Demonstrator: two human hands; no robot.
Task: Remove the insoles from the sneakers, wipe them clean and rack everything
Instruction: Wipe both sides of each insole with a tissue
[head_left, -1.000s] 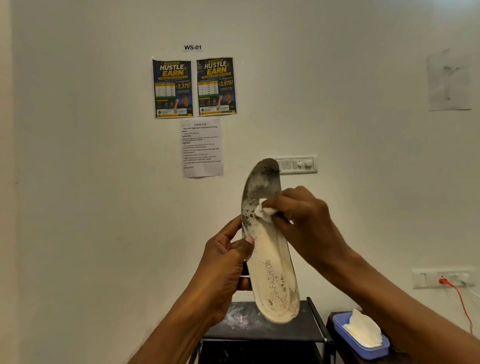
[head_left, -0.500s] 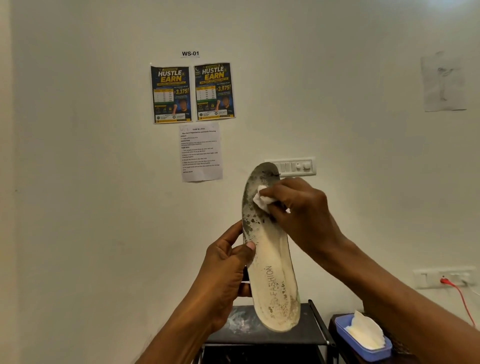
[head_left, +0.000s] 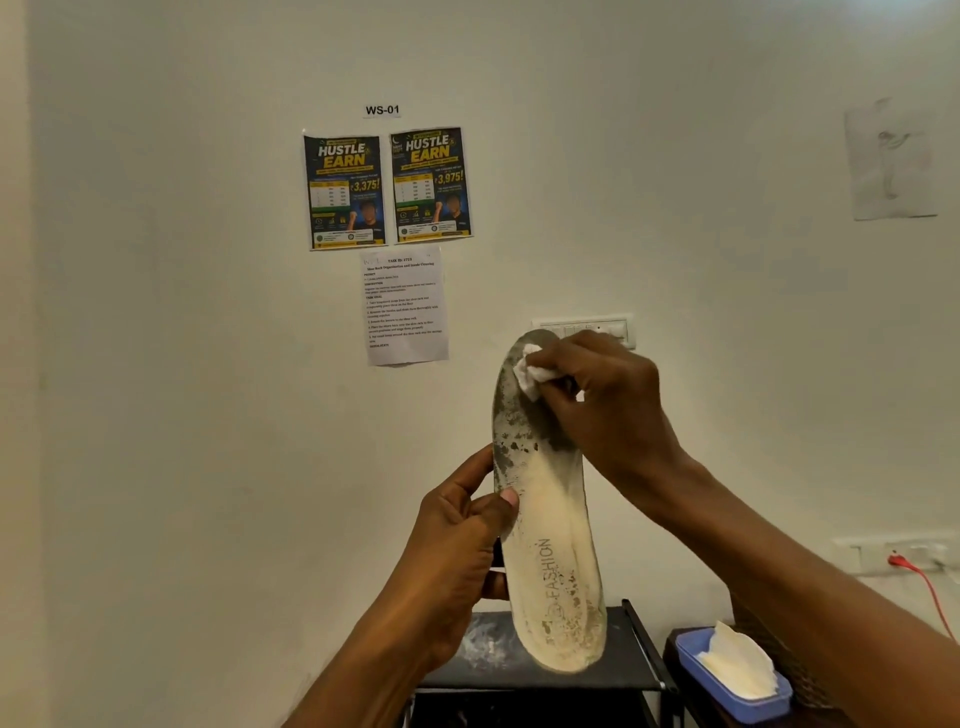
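Your left hand (head_left: 457, 561) pinches the insole (head_left: 545, 525) mid-edge, holding it upright w/ the printed face toward you so the grime shows. Your right hand (head_left: 602, 400) curls round a wadded tissue (head_left: 530, 371), pressing it at the dirty toe end; rack (head_left: 550, 670) & tissue box (head_left: 737, 680) sit below, near for the next steps.

"FASHION" on insole (head_left: 551, 525); "WS-01" on wall (head_left: 156, 364)

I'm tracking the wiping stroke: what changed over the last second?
The right hand slid the white wipe up the insole, from its dirty upper part to near the top tip. Nothing was taken or released. The left hand still grips the insole's edge, holding it upright.
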